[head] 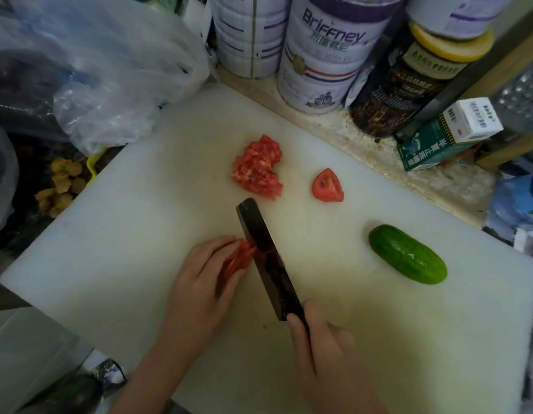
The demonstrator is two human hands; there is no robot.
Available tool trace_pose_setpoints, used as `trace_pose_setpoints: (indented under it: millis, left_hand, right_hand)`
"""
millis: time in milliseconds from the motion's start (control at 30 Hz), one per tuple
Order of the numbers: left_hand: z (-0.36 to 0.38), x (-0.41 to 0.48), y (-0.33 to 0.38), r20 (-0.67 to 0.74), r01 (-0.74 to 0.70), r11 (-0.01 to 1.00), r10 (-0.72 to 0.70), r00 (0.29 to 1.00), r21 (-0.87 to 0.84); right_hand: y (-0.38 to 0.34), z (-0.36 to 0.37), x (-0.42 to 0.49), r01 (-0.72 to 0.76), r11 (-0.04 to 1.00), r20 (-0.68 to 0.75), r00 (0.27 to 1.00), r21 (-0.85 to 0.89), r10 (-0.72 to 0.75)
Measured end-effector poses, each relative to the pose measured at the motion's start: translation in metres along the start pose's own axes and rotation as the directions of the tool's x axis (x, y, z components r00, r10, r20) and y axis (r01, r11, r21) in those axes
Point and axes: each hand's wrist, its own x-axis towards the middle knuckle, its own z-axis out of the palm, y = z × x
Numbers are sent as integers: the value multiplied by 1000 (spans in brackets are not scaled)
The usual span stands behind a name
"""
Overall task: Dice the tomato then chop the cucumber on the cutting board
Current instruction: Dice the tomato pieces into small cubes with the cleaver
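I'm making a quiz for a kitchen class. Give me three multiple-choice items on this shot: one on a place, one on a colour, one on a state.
1. The diced tomato pile lies: A. off the cutting board; B. left of the tomato wedge; C. touching the cucumber.
2. The cutting board is: A. white; B. green; C. black.
3. The cucumber is: A. sliced; B. diced; C. whole.

B: the pile and the wedge sit apart on the board, pile to the left.
A: its bare surface is plain white.
C: its green skin shows no cut.
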Motion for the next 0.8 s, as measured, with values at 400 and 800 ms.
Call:
trace_pose_setpoints:
  millis: [400,800]
  left_hand:
    - [-20,-6,-20,58,-77,996,80,995,-49]
    - [-26,-7,-29,36,-156,979,162,986,-134]
  right_hand:
    - [-20,-5,1,-23,999,-187,982,-26,18]
    - [-29,5,-1,-75,988,-209,977,-136,46]
